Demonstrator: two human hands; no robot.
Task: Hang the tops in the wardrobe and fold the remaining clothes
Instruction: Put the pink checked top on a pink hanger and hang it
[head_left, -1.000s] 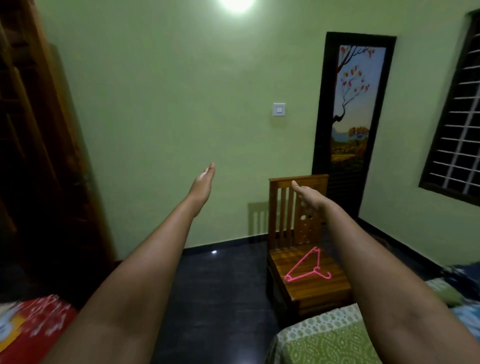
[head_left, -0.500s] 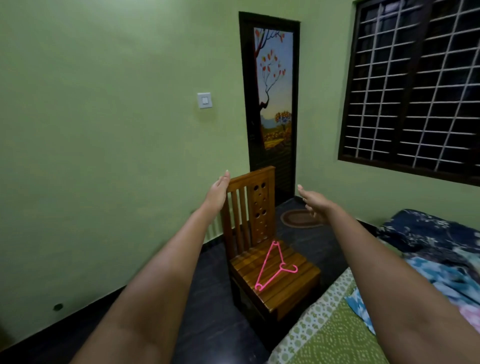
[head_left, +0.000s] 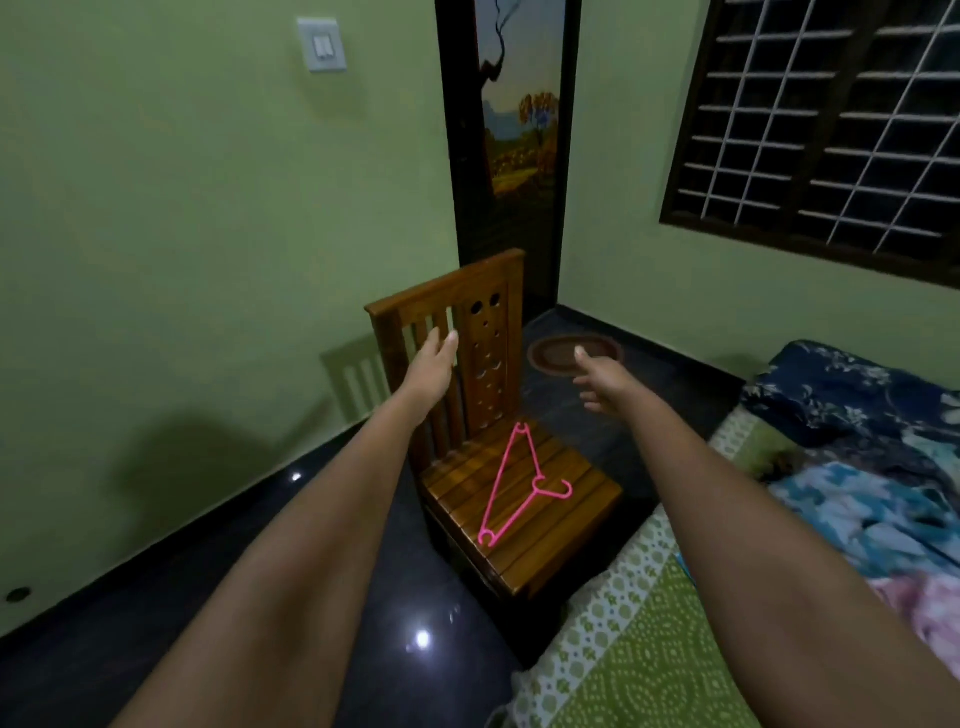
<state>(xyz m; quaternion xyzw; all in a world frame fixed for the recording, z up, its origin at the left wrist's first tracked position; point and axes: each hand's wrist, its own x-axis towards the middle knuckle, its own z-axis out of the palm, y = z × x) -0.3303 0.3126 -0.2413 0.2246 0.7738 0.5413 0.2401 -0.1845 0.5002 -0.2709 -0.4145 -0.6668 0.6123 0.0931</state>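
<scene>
A pink plastic hanger (head_left: 519, 486) lies flat on the seat of a wooden chair (head_left: 571, 519) in the middle of the view. My left hand (head_left: 434, 364) is stretched out in front of the chair's backrest, fingers loose, holding nothing. My right hand (head_left: 597, 376) reaches out above the floor to the right of the backrest, also with nothing in it. Crumpled clothes lie on the bed at the right: a dark blue floral piece (head_left: 852, 400) and a light blue and pink piece (head_left: 872, 519). The wardrobe is out of view.
The bed with a green patterned sheet (head_left: 639, 654) fills the lower right, touching the chair's corner. A dark glossy floor (head_left: 311, 597) runs left of the chair. Beyond stand a green wall, a painted door (head_left: 514, 130), a small oval mat (head_left: 561, 353) and a barred window (head_left: 831, 119).
My view has swung right and downward, away from the dark wooden furniture at the left, toward the chair and bed. Both arms stayed stretched out and dropped lower, nearer the chair.
</scene>
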